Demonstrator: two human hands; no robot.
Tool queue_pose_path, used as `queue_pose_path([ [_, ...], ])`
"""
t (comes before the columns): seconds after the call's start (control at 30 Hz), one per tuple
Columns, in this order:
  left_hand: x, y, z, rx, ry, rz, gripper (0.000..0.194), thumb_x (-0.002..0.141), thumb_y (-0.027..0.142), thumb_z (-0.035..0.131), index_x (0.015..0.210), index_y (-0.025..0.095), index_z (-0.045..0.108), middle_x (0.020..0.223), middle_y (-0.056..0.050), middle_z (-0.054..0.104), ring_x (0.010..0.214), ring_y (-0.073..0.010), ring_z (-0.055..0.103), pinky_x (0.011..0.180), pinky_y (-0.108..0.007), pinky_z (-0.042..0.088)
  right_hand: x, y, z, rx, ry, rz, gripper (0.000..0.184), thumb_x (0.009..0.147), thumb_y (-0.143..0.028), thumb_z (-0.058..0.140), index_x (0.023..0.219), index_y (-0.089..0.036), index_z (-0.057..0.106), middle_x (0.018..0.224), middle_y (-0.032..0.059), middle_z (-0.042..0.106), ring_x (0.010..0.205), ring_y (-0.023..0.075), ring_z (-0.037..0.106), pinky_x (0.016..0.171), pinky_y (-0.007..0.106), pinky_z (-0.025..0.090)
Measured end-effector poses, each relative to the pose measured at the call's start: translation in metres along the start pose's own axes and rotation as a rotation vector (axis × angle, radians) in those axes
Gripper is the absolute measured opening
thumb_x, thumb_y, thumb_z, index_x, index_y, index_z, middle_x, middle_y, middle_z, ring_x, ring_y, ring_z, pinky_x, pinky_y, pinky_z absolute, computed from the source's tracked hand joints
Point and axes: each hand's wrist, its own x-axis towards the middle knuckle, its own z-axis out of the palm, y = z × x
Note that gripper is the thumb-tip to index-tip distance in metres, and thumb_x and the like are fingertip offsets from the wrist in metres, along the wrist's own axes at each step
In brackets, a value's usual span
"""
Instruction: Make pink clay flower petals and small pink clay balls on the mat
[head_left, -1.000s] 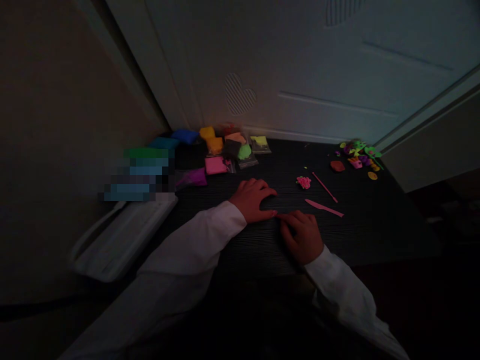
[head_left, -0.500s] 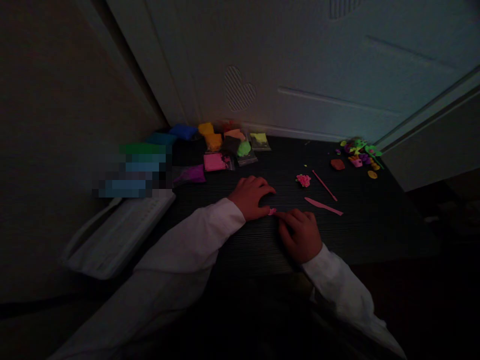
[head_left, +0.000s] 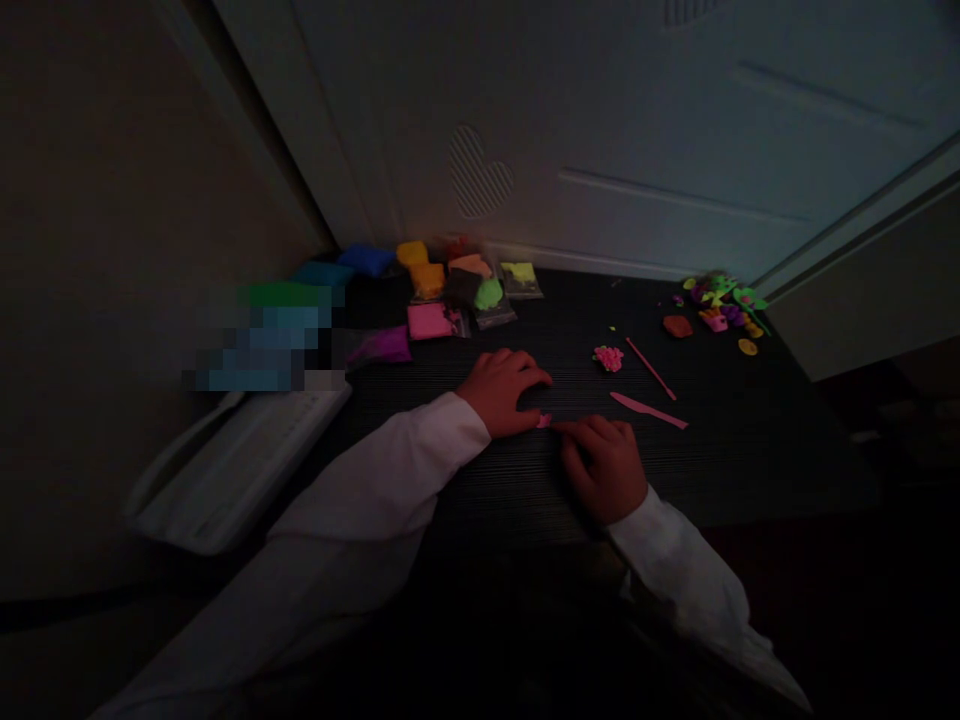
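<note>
A small flattened bit of pink clay (head_left: 544, 421) lies on the dark table between my hands. My left hand (head_left: 504, 392) rests palm down, fingers spread, its thumb tip touching the clay's left edge. On the other side my right hand (head_left: 602, 468) points its index finger at the clay's right edge; its thumb stands apart and the other fingers are curled. Whether that fingertip touches the clay is hard to tell. Beyond it lie a bumpy pink clay cluster (head_left: 608, 359), a thin pink clay tool (head_left: 650, 369) and a pink plastic knife (head_left: 649, 410).
Bags of coloured clay, among them a pink one (head_left: 429, 321) and a purple one (head_left: 381, 345), line the back left. A white power strip (head_left: 244, 470) is at left. Small clay figures (head_left: 724, 300) and a reddish lump (head_left: 677, 326) sit at the far right, by a white panel (head_left: 615, 120).
My right hand has shifted very slightly right, its index fingertip drawing a little away from the pink clay. The left hand stays in place, and the view has tilted slightly.
</note>
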Motion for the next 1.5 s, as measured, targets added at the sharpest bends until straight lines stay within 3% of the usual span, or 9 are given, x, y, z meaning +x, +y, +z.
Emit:
queue_pose_path([
  [0.73, -0.0002, -0.0025, -0.0037, -0.024, -0.06, 0.02, 0.047, 0.065, 0.05, 0.047, 0.107, 0.028, 0.047, 0.105, -0.003, 0.045, 0.097, -0.0223, 0.037, 0.081, -0.037, 0.026, 0.0005, -0.0021, 0.0009, -0.028, -0.037, -0.01, 0.028, 0.078, -0.024, 0.041, 0.103, -0.023, 0.054, 0.082, 0.0028, 0.054, 0.079, 0.0144, 0.047, 0.073, 0.031, 0.026],
  [1.5, 0.0002, -0.0083, -0.0019, -0.061, -0.048, 0.056, 0.046, 0.065, 0.05, 0.048, 0.105, 0.028, 0.048, 0.104, -0.002, 0.046, 0.097, -0.0217, 0.038, 0.08, -0.036, 0.027, 0.0002, -0.0016, 0.0004, -0.01, -0.018, -0.023, 0.027, 0.078, -0.024, 0.041, 0.102, -0.022, 0.054, 0.082, 0.0028, 0.055, 0.078, 0.0145, 0.047, 0.073, 0.031, 0.025],
])
